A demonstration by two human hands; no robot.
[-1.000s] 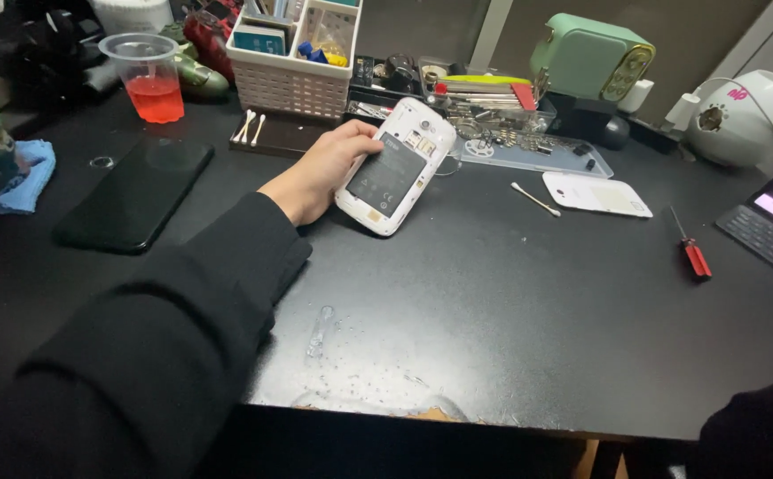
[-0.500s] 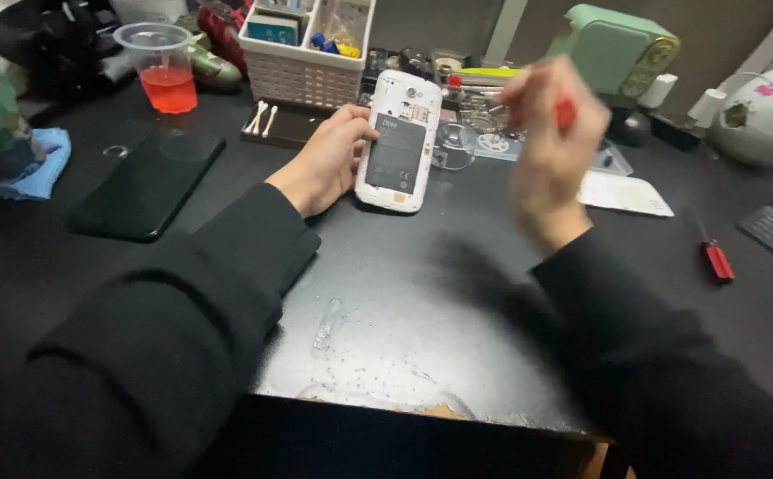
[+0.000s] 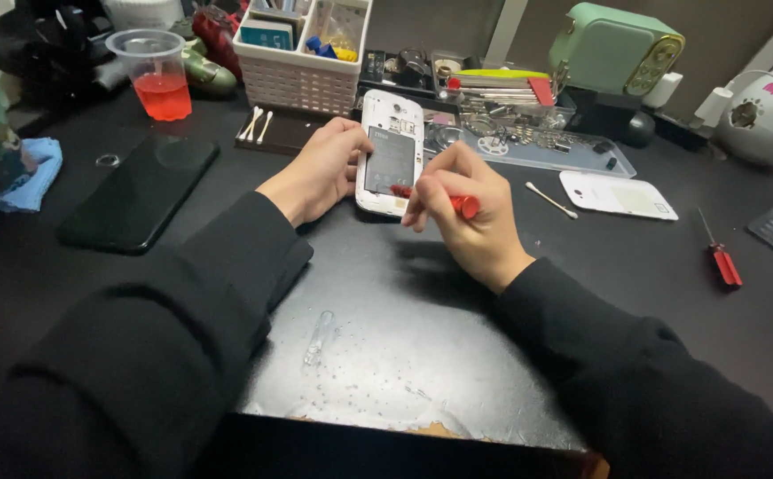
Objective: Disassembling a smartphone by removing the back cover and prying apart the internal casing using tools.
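Black covers the whole work table (image 3: pixel 227 266), and near its middle lies a white phone (image 3: pixel 390 153) with its back cover off, long side pointing away from the person. The left hand (image 3: pixel 320 168) rests on the table and grips the phone's left edge, thumb over the top, fingers curled along the side. The right hand (image 3: pixel 470 213) is closed around a red-handled screwdriver (image 3: pixel 457 204), pinched between thumb and fingers, with the tip end at the lower part of the open phone. The two hands sit close together, one on each side of the phone's lower half. Both arms wear black sleeves.

To the right lies the white back cover (image 3: pixel 617 193), with a cotton swab (image 3: pixel 551 200) between it and the right hand. Farther right lies a second red screwdriver (image 3: pixel 721 257). A black phone (image 3: pixel 141 191) lies face up on the left, near a plastic cup of red liquid (image 3: pixel 157 73) and a blue cloth (image 3: pixel 23 173). Behind the white phone stand a white basket (image 3: pixel 302 53), a clear tray of small parts (image 3: pixel 528 142) and a green case (image 3: pixel 621 46).
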